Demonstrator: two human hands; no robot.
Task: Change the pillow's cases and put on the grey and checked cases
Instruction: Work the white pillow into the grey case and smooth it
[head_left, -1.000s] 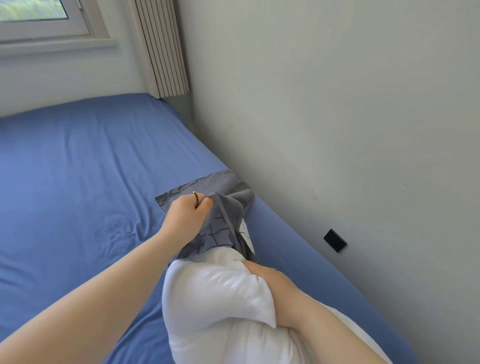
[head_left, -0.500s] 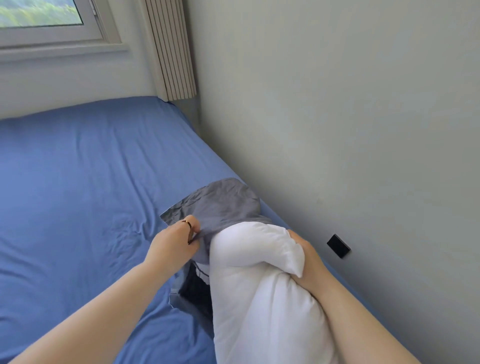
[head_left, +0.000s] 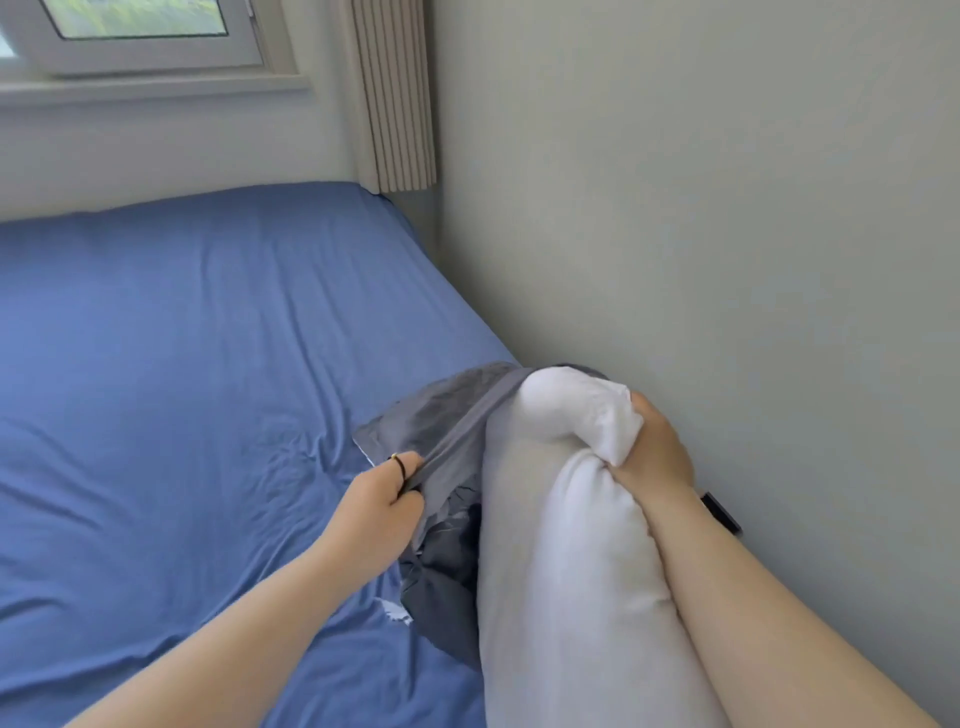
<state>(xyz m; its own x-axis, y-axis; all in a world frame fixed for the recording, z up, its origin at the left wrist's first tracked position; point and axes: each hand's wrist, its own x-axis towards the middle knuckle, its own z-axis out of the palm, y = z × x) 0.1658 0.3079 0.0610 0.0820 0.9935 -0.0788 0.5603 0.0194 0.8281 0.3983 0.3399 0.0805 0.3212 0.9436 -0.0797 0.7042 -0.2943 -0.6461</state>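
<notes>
Head camera view, looking down along two bare forearms over a bed covered by a blue sheet (head_left: 182, 374). A white pillow (head_left: 561, 545), bare of any case along its visible length, stretches from the bottom edge up toward the far end of the bed, lying close beside a pale wall (head_left: 727, 234) on the right. The right hand (head_left: 657, 449) is clenched around the pillow's far corner, bunching the white fabric into a knot between fingers and palm. The left hand (head_left: 379, 499), wearing a dark ring, has thumb and fingers pinched together on the edge of a grey pillowcase (head_left: 441, 415). That case lies crumpled on the sheet just left of the pillow, its opening stretched against the pillow's far end; the pillow tip may sit slightly inside it, though the folds make this hard to judge. A darker bundle of cloth (head_left: 441, 587) sits below the left hand. A window (head_left: 156, 36) and folded blind (head_left: 395, 93) stand at the top.
</notes>
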